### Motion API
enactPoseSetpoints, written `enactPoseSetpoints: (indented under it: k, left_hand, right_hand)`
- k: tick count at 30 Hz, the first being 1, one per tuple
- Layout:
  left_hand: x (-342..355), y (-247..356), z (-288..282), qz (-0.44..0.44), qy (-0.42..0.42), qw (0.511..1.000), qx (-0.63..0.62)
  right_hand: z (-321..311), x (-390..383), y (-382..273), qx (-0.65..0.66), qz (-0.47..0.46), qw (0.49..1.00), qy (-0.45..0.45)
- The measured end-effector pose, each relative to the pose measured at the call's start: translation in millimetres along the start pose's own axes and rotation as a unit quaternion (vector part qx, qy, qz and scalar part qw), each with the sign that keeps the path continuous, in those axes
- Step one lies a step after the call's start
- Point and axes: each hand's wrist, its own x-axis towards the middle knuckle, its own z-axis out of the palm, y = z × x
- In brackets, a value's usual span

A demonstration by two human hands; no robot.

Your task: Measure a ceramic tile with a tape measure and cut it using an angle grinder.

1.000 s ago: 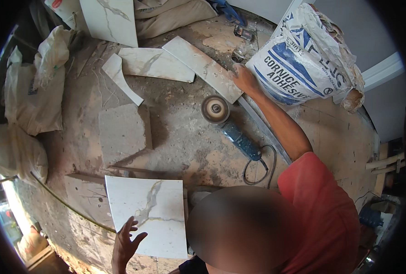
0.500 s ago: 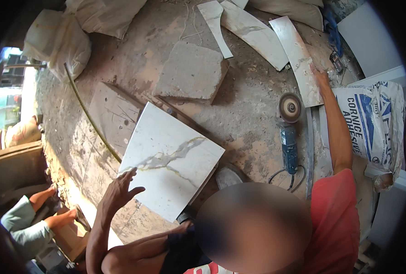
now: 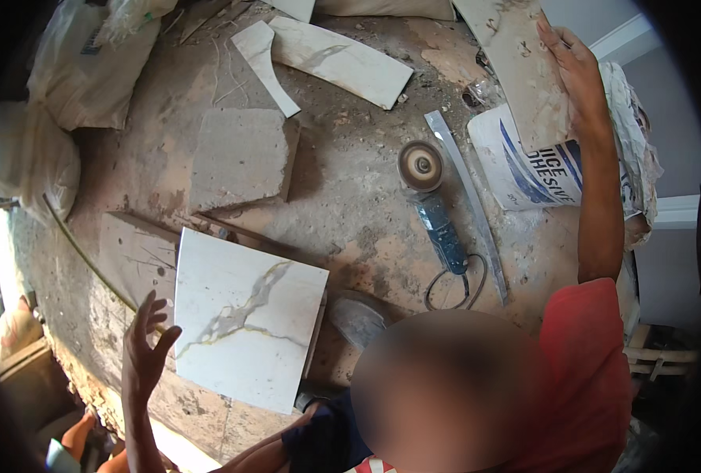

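My right hand (image 3: 577,75) grips the edge of a long offcut of tile (image 3: 521,67) at the upper right, its dusty pale face showing. My left hand (image 3: 147,343) is raised with fingers apart and holds nothing, beside the left edge of a white marble-patterned tile (image 3: 252,319). That tile has grey and gold veins and rests on something low, mostly hidden under it. An angle grinder (image 3: 441,232) with a worn disc and blue body lies right of the middle, its cord looped. A straight metal strip (image 3: 470,213) lies just right of it.
A concrete block (image 3: 240,158) and a flat slab (image 3: 133,256) lie beyond the tile. Cut tile pieces (image 3: 338,59) rest at the far side. A printed white-and-blue bag (image 3: 524,169) stands right, pale sacks (image 3: 98,67) far left. A hose (image 3: 86,252) curves along the left floor.
My right hand has lifted the tile offcut off the floor, up and over the printed bag. My left hand has drawn slightly away from the large tile. The view has shifted right.
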Motion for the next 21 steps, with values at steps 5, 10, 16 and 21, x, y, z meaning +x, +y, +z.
enactPoseSetpoints:
  k: [5,10,16,21]
  left_hand:
    - [82,50,-17,0.077,0.099,0.967,-0.221]
    - [109,57,-40,0.025,0.093,0.895,-0.436]
    - [106,71,-43,0.079,0.05,0.942,-0.321]
    - [93,82,-78,0.113,0.101,0.931,-0.332]
  right_hand:
    - [51,-129,13,0.093,0.031,0.99,-0.104]
    - [137,-208,46,0.054,0.094,0.962,-0.251]
    - [181,-217,27,0.079,0.098,0.942,-0.312]
    - [169,-185,9,0.159,0.066,0.911,-0.376]
